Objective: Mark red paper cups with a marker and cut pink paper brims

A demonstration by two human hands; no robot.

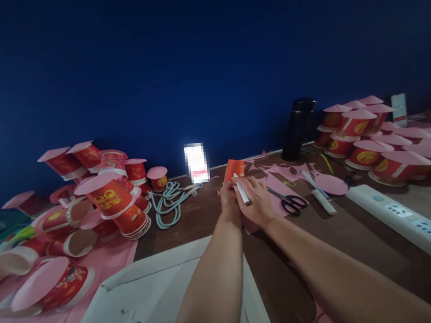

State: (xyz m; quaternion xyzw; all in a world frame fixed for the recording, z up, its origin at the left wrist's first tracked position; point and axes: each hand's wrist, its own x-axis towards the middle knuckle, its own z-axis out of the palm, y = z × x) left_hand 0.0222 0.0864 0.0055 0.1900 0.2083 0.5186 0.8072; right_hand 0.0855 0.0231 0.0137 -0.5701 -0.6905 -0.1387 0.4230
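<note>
Nearest to the person, a white panel (162, 290) lies on the brown table (194, 225). Just beyond it, the two hands are close together. The right hand (256, 198) is closed around a slim white stick (242, 191), slanted along the fingers, probably for guiding it with precision. The left hand (228, 196) grasps the lower part of an orange-red piece (235, 168), it seems in order to steady it; these fingers are partly hidden. The scissors (293, 204) rest beside the right hand, perhaps for easy reach. The orange-red piece rises just past the fingers, bright, with smooth sides; whether it is cup or flat paper, I cannot tell. Farther away, a black bottle (298, 130) stands before the dark blue wall (208, 72).
</note>
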